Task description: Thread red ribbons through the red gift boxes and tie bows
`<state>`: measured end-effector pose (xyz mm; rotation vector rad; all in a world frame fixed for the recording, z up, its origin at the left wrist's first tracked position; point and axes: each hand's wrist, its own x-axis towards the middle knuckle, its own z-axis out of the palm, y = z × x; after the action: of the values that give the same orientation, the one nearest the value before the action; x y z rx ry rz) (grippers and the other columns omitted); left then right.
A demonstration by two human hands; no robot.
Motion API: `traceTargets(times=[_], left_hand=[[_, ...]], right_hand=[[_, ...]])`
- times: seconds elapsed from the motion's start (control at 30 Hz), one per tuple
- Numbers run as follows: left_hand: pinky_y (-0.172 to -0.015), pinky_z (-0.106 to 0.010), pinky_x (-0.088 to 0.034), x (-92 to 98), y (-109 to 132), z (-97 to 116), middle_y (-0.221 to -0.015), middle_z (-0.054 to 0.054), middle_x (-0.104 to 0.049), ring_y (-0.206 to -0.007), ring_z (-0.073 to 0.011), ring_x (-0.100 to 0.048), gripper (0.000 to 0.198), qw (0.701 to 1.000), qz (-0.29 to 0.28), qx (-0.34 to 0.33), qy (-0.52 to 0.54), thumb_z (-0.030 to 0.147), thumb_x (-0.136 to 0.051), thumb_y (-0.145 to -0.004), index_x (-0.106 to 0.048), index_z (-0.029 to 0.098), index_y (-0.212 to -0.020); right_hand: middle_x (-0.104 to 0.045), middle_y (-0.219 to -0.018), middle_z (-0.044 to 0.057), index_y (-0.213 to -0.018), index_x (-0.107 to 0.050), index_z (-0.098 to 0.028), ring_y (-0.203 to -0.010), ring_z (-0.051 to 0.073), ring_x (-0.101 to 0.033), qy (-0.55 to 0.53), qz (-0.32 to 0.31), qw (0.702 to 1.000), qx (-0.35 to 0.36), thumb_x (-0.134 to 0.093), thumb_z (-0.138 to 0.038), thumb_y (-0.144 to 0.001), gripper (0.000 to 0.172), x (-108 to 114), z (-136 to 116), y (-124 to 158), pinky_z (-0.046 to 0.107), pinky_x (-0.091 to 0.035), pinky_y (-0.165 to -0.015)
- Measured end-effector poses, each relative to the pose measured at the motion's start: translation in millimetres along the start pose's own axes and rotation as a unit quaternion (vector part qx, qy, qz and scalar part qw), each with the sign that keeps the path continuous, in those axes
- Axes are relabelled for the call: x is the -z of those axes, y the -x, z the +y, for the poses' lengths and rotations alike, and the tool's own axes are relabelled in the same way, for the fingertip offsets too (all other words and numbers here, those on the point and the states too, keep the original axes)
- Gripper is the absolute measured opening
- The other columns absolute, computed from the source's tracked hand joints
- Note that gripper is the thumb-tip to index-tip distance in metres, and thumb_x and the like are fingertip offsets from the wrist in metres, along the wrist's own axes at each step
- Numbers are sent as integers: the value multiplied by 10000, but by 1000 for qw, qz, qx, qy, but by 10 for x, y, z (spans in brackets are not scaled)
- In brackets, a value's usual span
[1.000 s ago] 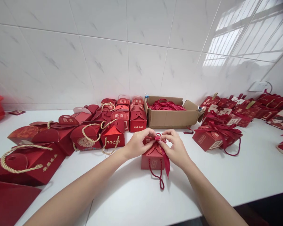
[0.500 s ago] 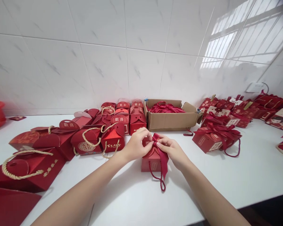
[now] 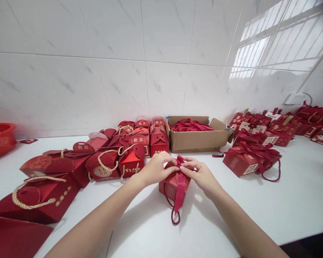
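A small red gift box [image 3: 170,184] stands on the white counter in front of me, slightly turned. A dark red ribbon [image 3: 180,188] is knotted at its top, its tail hanging down the front beside a red cord handle [image 3: 174,217]. My left hand [image 3: 157,168] pinches the ribbon at the left of the knot. My right hand [image 3: 200,175] pinches it at the right. Both hands are closed on the ribbon above the box.
A cardboard box [image 3: 197,139] filled with red ribbons sits behind. Several red gift boxes with rope handles [image 3: 107,159] crowd the left side. Ribbon-tied boxes [image 3: 251,159] lie to the right. A red basin [image 3: 0,138] stands far left. The counter edge [image 3: 298,238] runs along the lower right.
The ribbon loop has been drawn tighter and its tail now hangs straighter down the front. The box has turned slightly, and my view has shifted a little.
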<state>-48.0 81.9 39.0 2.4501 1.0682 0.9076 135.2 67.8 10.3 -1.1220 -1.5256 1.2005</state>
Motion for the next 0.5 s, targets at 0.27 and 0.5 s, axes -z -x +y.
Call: traceTargets(times=[0.27,0.5], left_hand=[[-726,-236,-455,73,-8,10,-750,-8,-701,-726,-134,-621,57,999,-16,16,24,193,-634,-764,-673,169,-729],[-727,-226,-487,-4,-3,15,-746,2,-687,-721,-122,-625,70,997,1,38,68,168,-573,-761,-637,159,-733]], right_hand=[[-665,-969,69,-751,-714,-207,-888,210,-613,153,2,985,84,-507,-477,-843,353,99,-67,14,345,-477,-822],[-645,-809,35,-997,-594,-209,-632,153,-568,201,45,969,137,-556,-298,-791,227,190,-67,13,274,-457,-548]])
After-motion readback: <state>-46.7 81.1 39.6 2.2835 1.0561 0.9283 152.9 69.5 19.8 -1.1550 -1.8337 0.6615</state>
